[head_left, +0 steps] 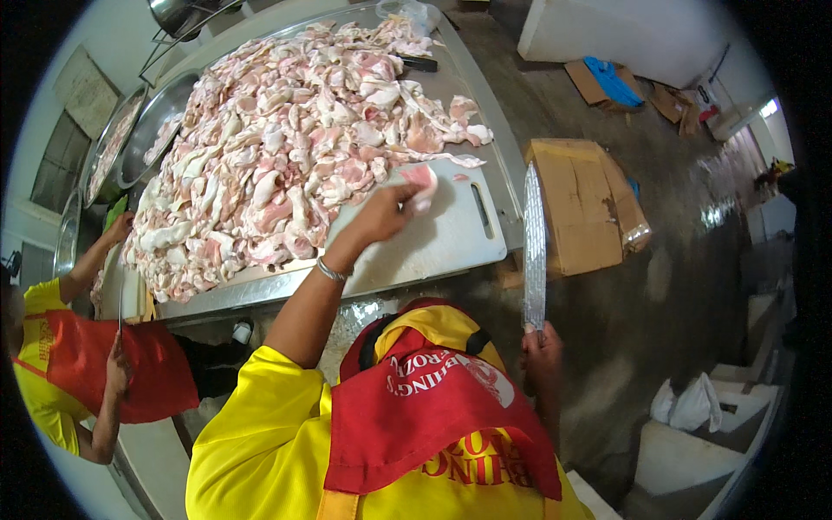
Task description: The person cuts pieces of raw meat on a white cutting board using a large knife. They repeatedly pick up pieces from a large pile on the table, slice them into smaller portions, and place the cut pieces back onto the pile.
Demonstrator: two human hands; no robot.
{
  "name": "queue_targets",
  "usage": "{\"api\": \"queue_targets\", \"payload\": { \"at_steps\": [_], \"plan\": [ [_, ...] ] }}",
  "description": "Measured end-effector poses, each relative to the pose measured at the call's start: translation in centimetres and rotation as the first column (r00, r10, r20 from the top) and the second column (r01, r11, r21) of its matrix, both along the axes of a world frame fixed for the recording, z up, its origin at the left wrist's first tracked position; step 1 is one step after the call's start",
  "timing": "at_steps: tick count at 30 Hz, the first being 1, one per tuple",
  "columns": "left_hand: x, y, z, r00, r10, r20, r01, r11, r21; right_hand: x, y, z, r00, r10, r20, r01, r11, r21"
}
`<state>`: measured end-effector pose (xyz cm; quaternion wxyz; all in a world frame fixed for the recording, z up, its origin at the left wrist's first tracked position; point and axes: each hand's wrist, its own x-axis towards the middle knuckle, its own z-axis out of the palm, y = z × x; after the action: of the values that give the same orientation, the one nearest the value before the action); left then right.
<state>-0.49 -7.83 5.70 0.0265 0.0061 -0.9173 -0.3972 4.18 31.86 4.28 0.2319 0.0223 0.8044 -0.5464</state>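
Note:
Over the white cutting board (451, 230), my left hand (386, 212) is closed on a piece of raw meat (421, 184), pink with a pale edge. A small pink scrap (460, 177) lies on the board near the handle slot. Off to the right, past the table edge, my right hand (542, 347) grips the handle of a long knife (536, 247). Its broad silvery blade points away from me, upright in the picture. A large heap of raw meat pieces (286, 139), pink and white, covers most of the table and reaches the board's left side.
At the left a co-worker in a red apron (113, 364) holds a knife by the same heap. Metal bowls (159, 130) line the table's far left. A cardboard box (576, 208) stands right of the table; flattened cardboard with blue plastic (614, 82) lies on the wet floor.

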Motion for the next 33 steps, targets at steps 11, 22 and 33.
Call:
{"api": "queue_targets", "payload": {
  "at_steps": [11, 22, 33],
  "plan": [
    [1.1, 2.2, -4.1, 0.922, 0.378, -0.085, -0.349, 0.906, 0.241, 2.8, 1.4, -1.2, 0.978, -0.206, -0.018, 0.205, 0.978, -0.035],
    [-8.6, 2.3, -5.2, 0.98, 0.179, 0.09, -0.178, 0.984, -0.017, 1.8, 1.0, -0.2, 0.997, -0.04, -0.06, 0.042, 0.999, 0.026],
    [-12.0, 4.2, -8.3, 0.953, 0.176, -0.246, -0.237, 0.939, -0.248, 1.8, 1.5, -3.1, 0.984, -0.07, -0.162, 0.059, 0.995, -0.075]
  ]
}}
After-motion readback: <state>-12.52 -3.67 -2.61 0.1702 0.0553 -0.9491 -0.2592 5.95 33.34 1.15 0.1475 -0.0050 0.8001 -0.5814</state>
